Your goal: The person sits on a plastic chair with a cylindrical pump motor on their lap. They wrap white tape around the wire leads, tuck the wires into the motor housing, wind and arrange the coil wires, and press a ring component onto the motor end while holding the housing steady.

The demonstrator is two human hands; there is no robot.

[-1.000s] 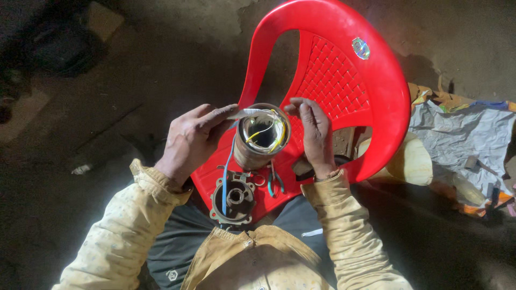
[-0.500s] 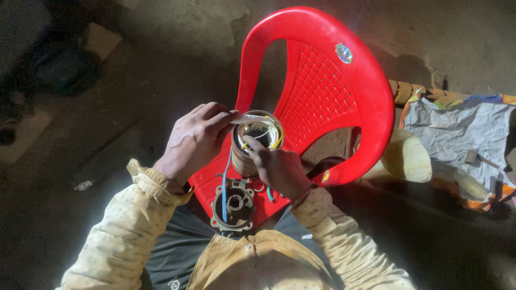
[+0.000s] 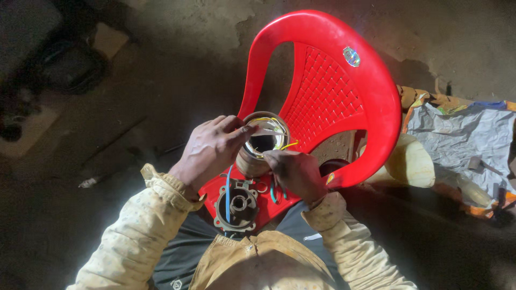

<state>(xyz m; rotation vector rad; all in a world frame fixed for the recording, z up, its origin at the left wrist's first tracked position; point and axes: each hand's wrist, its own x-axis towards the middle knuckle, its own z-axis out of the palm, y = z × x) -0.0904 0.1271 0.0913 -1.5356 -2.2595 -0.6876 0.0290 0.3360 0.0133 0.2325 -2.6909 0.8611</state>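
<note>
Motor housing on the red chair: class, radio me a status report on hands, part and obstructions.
Left hand grips the round motor housing rim. Right hand holds its near side. Housing upright on red chair, wires inside. Metal end cap lies beside; nothing blocking.

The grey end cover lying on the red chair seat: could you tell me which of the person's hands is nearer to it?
Right. The right hand is just above and right of the grey end cover; the left hand is higher, at the motor housing rim.

The scene is seen by one head-worn camera only, aimed steeply downward from close above the person's chest. The red chair (image 3: 322, 96) and dark floor (image 3: 161, 80) are taken in ahead; no second view is given.
</note>
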